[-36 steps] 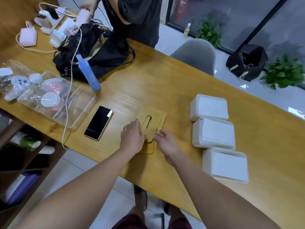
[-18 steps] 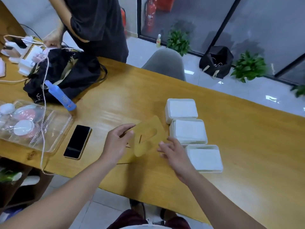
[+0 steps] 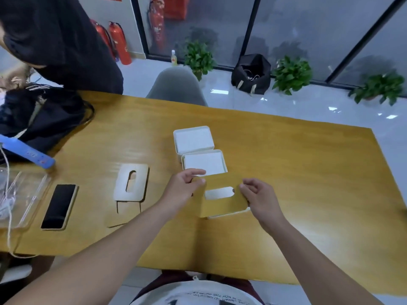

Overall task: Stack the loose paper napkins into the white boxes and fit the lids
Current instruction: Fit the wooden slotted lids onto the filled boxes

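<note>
A wooden lid (image 3: 222, 202) with an oval slot hangs over the nearest white box (image 3: 229, 214), hiding most of it; white napkins show through the slot. My left hand (image 3: 182, 190) pinches the lid's left edge and my right hand (image 3: 259, 194) grips its right edge. Two more white boxes filled with napkins stand behind it in a row, the middle box (image 3: 203, 161) and the far box (image 3: 192, 138), both uncovered. Two other wooden lids (image 3: 131, 184) lie stacked flat on the table to the left.
A black phone (image 3: 59, 205) lies left of the stacked lids, beside a clear plastic tray (image 3: 22, 201) with cables. A blue bottle (image 3: 28, 151) and a black bag (image 3: 41, 115) sit at far left, where another person stands. A grey chair (image 3: 176, 84) faces the table's far edge.
Both hands lifted the top wooden lid off the stack and carried it rightward over the nearest box. My view shifted right.
</note>
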The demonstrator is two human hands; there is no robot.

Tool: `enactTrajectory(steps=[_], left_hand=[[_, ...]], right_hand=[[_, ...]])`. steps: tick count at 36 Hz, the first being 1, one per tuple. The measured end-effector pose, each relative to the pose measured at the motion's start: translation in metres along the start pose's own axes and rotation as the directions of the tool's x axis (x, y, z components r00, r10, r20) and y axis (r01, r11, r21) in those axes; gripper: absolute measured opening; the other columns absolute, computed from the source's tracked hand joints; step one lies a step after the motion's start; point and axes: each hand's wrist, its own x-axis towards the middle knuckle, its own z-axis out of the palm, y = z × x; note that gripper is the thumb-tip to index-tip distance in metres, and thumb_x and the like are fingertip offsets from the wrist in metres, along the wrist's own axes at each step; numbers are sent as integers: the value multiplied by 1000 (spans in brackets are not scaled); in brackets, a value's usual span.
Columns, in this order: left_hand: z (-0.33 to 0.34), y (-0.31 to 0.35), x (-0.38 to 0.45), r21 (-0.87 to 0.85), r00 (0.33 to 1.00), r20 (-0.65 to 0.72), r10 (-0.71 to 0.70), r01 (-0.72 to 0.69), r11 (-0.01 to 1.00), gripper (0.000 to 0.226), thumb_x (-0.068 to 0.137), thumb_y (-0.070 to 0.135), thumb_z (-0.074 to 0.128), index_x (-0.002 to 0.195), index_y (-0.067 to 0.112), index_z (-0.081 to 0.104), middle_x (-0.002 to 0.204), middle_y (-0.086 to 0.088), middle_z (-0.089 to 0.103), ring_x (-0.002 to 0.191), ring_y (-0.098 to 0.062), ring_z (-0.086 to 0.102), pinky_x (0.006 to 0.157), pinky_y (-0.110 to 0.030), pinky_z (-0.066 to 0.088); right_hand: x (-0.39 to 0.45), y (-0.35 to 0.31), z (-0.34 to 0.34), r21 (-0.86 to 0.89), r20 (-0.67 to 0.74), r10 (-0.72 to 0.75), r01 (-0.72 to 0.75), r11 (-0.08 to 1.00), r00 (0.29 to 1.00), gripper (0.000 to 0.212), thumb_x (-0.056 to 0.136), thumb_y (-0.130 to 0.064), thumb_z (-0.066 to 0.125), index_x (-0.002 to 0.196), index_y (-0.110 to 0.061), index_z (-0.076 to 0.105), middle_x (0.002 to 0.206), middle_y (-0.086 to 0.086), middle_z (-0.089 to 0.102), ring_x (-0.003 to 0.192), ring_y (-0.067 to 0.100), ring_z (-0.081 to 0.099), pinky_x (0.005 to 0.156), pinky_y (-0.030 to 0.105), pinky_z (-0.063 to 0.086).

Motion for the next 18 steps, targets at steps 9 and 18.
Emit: enactTrajectory(steps=[9, 18], left_hand=[[35, -32, 1, 88, 956, -291, -29, 57, 995, 9, 100, 33, 77, 109, 34, 78, 103, 25, 77, 99, 7, 69, 89, -23, 53], [79, -83, -16, 130, 919, -388, -74, 134, 982, 7, 105, 36, 70, 111, 39, 67, 102, 19, 72, 94, 10, 65, 71, -10, 48]], right_hand=[[30, 31, -33, 4, -13, 68, -68, 998, 998, 5, 105, -21, 73, 109, -24, 75, 101, 0, 84, 95, 21, 75, 83, 43, 53], [51, 54, -33, -65, -24, 51, -52, 997, 998, 3, 104, -22, 75, 107, -24, 74, 104, 9, 81, 98, 25, 76, 89, 51, 61]])
